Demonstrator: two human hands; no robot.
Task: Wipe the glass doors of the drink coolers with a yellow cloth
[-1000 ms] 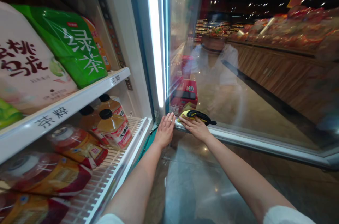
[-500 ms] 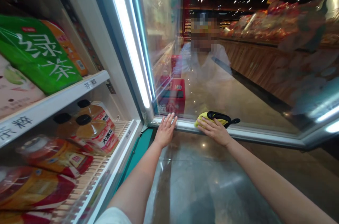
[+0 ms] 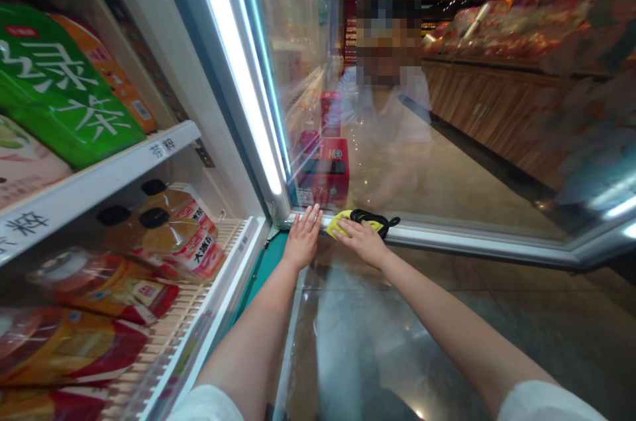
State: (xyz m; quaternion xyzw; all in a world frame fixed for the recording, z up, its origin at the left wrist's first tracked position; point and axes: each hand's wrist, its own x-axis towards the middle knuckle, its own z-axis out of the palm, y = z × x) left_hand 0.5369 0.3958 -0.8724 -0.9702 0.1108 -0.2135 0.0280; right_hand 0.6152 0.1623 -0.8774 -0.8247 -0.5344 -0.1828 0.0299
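Observation:
My left hand (image 3: 303, 235) lies flat with fingers stretched out on the bottom rail (image 3: 447, 237) of an open glass door, near its hinge corner. Just to its right, my right hand (image 3: 362, 242) presses a yellow cleaning cloth (image 3: 339, 222) with black edging against the same rail. Its fingers curve over the cloth, and a black loop sticks out on the right. Above both hands stands the glass pane (image 3: 387, 182), which carries reflections of a person and of the shop.
On the left is a lit fridge. Its upper shelf (image 3: 109, 166) bears a green package (image 3: 74, 89); several juice bottles (image 3: 173, 225) and red-orange jars (image 3: 114, 285) stand on the lower rack. A bright light strip (image 3: 238, 69) runs along the frame. Red boxes (image 3: 330, 172) show in the glass.
My right hand has slid the cloth left along the rail, close to my left hand. My left hand stays at about the same place on the rail. The view has shifted slightly.

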